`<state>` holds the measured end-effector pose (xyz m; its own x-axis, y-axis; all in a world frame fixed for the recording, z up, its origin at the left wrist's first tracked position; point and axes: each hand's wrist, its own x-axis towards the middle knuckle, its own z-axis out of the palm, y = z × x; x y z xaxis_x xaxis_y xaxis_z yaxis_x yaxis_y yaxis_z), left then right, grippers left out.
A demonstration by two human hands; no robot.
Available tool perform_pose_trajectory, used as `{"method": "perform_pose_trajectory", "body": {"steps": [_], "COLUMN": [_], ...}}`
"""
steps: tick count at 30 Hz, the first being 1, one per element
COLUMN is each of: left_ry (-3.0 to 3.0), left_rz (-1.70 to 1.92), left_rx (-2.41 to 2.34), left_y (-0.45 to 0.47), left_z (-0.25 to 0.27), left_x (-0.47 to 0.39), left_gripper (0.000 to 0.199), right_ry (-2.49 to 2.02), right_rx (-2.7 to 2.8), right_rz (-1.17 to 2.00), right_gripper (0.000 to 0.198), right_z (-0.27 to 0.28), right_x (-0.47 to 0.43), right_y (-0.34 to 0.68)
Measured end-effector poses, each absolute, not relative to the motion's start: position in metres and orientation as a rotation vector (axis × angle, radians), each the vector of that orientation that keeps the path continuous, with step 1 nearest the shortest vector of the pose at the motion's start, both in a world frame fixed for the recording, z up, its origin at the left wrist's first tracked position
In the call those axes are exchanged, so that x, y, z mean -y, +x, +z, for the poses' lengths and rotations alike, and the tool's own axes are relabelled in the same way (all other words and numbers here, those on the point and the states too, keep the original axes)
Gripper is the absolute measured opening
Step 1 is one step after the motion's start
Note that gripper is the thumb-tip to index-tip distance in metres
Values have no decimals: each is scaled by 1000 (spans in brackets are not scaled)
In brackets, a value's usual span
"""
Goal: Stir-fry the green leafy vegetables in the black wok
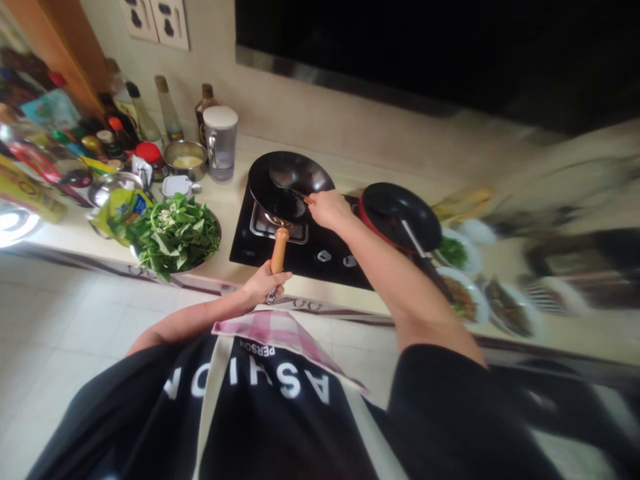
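My left hand [267, 283] is closed round the wooden handle of a black wok [260, 183], which sits over the left burner of the black gas stove [305, 257]. Over the wok's right rim reaches my right hand [329, 209], gripping the brown handle of a spatula [300, 195]. Its dark head lies inside the wok and is hard to make out against the black surface. No food can be made out in the wok. A red pan with a black inside [400, 210] stands to the right of my right hand, a utensil handle sticking out of it.
Left of the stove stand a heap of leafy greens [180, 233], a lidded water pitcher [221, 147], a steel pot [186, 160] and several bottles. On the right are plates of food, including chopped greens [453, 252]. A dark range hood [425, 53] hangs above.
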<state>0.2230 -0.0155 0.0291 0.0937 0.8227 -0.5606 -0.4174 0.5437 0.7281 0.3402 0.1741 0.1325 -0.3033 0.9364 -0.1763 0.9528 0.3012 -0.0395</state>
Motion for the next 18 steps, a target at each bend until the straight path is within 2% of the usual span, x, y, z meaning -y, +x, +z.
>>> {"method": "perform_pose_trajectory", "body": {"steps": [6,12,18], "left_ry": [462,455,470], "left_rz": [942,942,940], "left_rx": [-1170,-1169,-1177], "left_y": [224,226,225], "left_z": [31,31,32], "left_x": [14,14,15], "left_gripper": [47,57,51], "right_ry": [1738,1732,1890], "right_rx": [-2522,-2636,-2620], "right_rz": [-249,-280,-294], "right_gripper": [37,37,38], "right_z": [136,126,116], "right_x": [-177,-173,-175], "right_y": [341,343,346]}}
